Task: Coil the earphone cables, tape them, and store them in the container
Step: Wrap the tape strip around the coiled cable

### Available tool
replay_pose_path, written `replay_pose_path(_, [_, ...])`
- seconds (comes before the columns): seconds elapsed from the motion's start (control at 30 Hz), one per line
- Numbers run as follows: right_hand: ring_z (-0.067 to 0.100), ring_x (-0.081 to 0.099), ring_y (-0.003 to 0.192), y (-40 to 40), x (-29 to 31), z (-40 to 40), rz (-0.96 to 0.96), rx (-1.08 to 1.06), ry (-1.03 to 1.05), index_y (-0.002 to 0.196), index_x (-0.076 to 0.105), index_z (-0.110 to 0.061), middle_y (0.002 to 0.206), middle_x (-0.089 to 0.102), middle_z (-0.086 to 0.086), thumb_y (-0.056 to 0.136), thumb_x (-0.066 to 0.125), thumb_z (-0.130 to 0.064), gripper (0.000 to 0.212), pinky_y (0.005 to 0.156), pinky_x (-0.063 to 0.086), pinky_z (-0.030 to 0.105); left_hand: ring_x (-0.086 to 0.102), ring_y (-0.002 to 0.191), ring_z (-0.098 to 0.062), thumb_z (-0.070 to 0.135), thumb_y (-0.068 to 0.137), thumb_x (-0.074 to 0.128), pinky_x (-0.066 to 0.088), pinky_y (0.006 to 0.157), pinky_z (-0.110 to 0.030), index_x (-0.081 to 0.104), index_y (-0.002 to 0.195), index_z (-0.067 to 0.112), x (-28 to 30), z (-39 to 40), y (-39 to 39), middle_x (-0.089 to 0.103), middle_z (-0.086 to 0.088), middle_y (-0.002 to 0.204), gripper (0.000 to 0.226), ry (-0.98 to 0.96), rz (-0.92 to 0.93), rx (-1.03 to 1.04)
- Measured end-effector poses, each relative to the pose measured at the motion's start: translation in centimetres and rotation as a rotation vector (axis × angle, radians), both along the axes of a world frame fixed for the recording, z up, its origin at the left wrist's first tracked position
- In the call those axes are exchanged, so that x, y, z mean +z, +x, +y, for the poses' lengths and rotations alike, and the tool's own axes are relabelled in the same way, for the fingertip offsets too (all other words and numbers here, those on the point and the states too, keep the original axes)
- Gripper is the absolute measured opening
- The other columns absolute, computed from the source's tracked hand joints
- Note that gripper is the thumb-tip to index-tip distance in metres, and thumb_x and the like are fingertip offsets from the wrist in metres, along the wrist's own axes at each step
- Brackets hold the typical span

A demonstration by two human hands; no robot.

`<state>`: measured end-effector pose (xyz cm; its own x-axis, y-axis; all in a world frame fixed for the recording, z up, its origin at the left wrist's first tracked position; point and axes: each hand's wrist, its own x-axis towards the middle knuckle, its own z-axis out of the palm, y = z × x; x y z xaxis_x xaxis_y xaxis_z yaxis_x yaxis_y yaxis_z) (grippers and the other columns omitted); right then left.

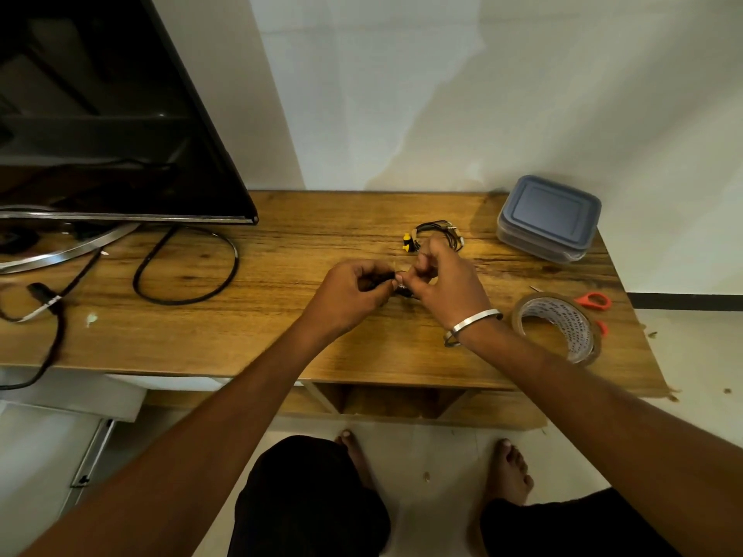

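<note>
While both hands meet above the wooden table point(281, 315) | lidded container point(549, 217) far right | tape roll point(559, 327) near right edge | second earphone bundle point(436, 235) beyond the hands | left hand point(354, 293) curled, gripping dark earphone coil point(402, 291) | right hand point(446, 281) pinching it at fingertips.

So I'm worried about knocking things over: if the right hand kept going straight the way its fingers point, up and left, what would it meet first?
Probably the coiled earphones lying just beyond the right hand, with yellow-tipped buds. Depth is unclear; the hand may pass above them.
</note>
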<state>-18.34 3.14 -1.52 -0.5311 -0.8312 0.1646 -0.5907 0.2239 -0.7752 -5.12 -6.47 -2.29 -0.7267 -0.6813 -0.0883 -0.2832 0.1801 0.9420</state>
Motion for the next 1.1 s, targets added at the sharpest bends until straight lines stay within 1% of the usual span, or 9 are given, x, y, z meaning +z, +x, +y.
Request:
replay_pose_path(0.07, [0.015,0.058,0.065,-0.24,-0.28,-0.06,0.007,0.016,-0.007,0.066,0.041,-0.033,0.061,0.053,-0.013,0.078,0.071,-0.022,0.034,0.077,0.049,0.054,0.069,0.084,-0.008,0.015,0.088,0.069,0.056,0.076,-0.031,0.071,0.099,0.015,0.1,0.08,-0.04,0.073,0.0,0.091,0.011,-0.021,-0.014,-0.005])
replay_pose_path(0.13, [0.011,0.059,0.068,-0.42,-0.46,-0.13,0.001,0.037,-0.014,0.069,0.048,-0.033,0.065,0.057,-0.014,0.078,0.07,-0.021,0.027,0.076,0.05,0.053,0.069,0.08,-0.009,0.016,0.088,0.069,0.057,0.073,-0.032,0.071,0.095,0.017,0.22,0.15,-0.1,0.073,0.0,0.088,0.007,-0.032,-0.029,-0.013])
replay_pose_path(0.3, [0.009,0.063,0.07,-0.34,-0.16,-0.07,-0.022,0.071,-0.008,0.082,0.063,-0.026,0.072,0.066,-0.01,0.081,0.069,-0.018,0.011,0.069,0.055,0.037,0.069,0.077,-0.014,0.017,0.089,0.068,0.056,0.068,-0.03,0.07,0.089,0.022,0.57,0.25,-0.14,0.073,-0.003,0.086,0.005,-0.073,-0.047,-0.006])
replay_pose_path(0.47, [0.005,0.062,0.07,-0.31,-0.08,0.04,-0.015,0.071,0.013,0.091,0.069,-0.025,0.072,0.066,-0.009,0.084,0.068,-0.02,0.009,0.067,0.051,0.022,0.069,0.075,-0.012,0.018,0.088,0.069,0.056,0.067,-0.031,0.07,0.087,0.022,0.48,0.23,-0.09,0.073,-0.001,0.083,0.004,-0.125,-0.062,-0.01])
replay_pose_path(0.7, [0.004,0.063,0.078,-0.5,-0.06,0.14,-0.008,0.091,0.035,0.094,0.073,-0.017,0.086,0.072,-0.004,0.084,0.068,-0.018,0.011,0.073,0.05,0.018,0.068,0.079,-0.008,0.018,0.084,0.073,0.055,0.069,-0.022,0.068,0.092,0.015,0.64,0.24,-0.14,0.07,0.002,0.086,0.009,-0.306,-0.097,-0.019])
replay_pose_path(0.83, [0.006,0.064,0.082,-0.65,-0.01,0.22,0.0,0.126,0.069,0.093,0.073,-0.018,0.087,0.072,-0.005,0.085,0.067,-0.019,0.011,0.078,0.051,0.022,0.064,0.078,-0.008,0.019,0.084,0.073,0.049,0.064,-0.014,0.063,0.096,0.018,0.73,0.07,0.02,0.065,0.003,0.086,0.016,-0.368,-0.094,-0.031])
replay_pose_path(0.97, [0.005,0.064,0.082,-0.99,-0.07,0.33,-0.008,0.162,0.098,0.091,0.073,-0.02,0.085,0.072,-0.007,0.086,0.065,-0.021,0.01,0.077,0.051,0.024,0.065,0.075,-0.013,0.018,0.084,0.073,0.048,0.062,-0.019,0.059,0.104,0.023,0.79,-0.11,0.27,0.062,0.0,0.083,0.025,-0.358,-0.073,-0.059])
replay_pose_path(1.03, [0.002,0.062,0.079,-1.04,0.02,0.4,-0.022,0.179,0.106,0.091,0.073,-0.019,0.085,0.07,-0.008,0.087,0.064,-0.021,0.01,0.073,0.048,0.018,0.066,0.073,-0.014,0.017,0.084,0.073,0.05,0.062,-0.023,0.06,0.107,0.022,0.85,-0.22,0.37,0.063,-0.001,0.083,0.027,-0.331,-0.064,-0.075])
replay_pose_path(1.1, [-0.002,0.058,0.076,-1.04,0.21,0.46,-0.038,0.196,0.106,0.091,0.072,-0.018,0.084,0.069,-0.009,0.088,0.063,-0.019,0.01,0.069,0.043,0.009,0.066,0.075,-0.012,0.015,0.084,0.073,0.052,0.065,-0.026,0.064,0.1,0.019,0.81,-0.37,0.36,0.066,0.0,0.083,0.019,-0.326,-0.065,-0.093])
